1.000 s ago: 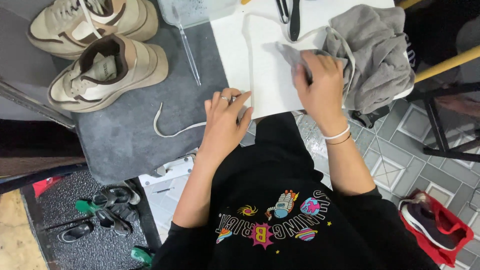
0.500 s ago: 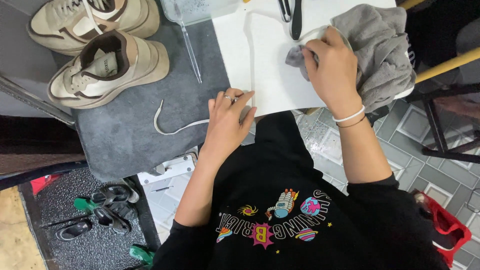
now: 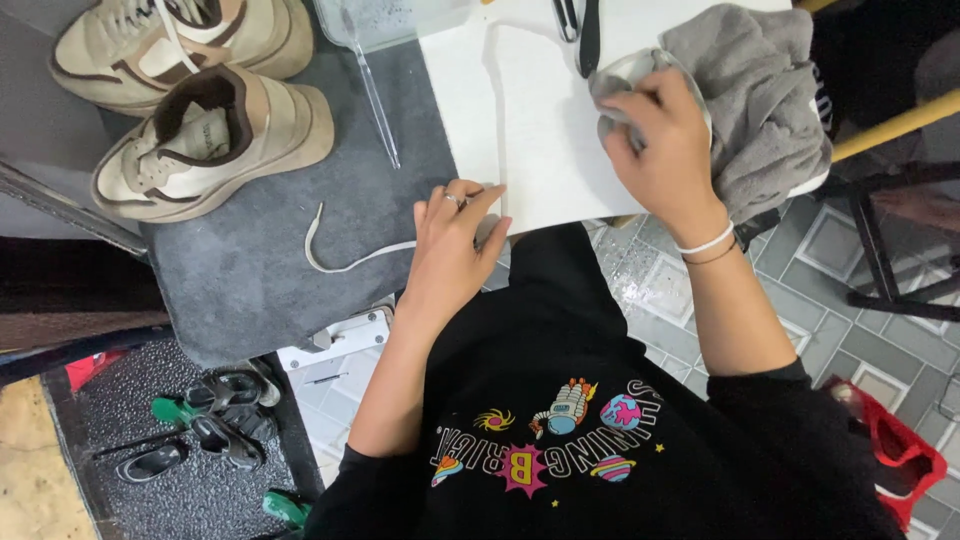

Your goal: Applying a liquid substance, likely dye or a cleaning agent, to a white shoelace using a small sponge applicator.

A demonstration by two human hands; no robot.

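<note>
Where visible, white table point(image 3: 540, 130) above tiles point(image 3: 650, 290).

One head-worn camera looked steeply down from above the person's chest, near enough that the black shirt point(image 3: 600, 440) filled the lower frame. The white table point(image 3: 530, 120) and both hands lay ahead, the tiled floor point(image 3: 650, 290) below.

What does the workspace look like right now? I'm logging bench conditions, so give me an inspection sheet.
Surface: white board beside a grey mat.
Job's things: grey cloth; white shoelace on the mat.
Clutter: two beige sneakers, clear tray, black tool.
Hands: left hand flat on the board edge; right hand fingers gripping the cloth.
Cables: nothing seen.
Surroundings: tiled floor, black sandals, red item.
</note>
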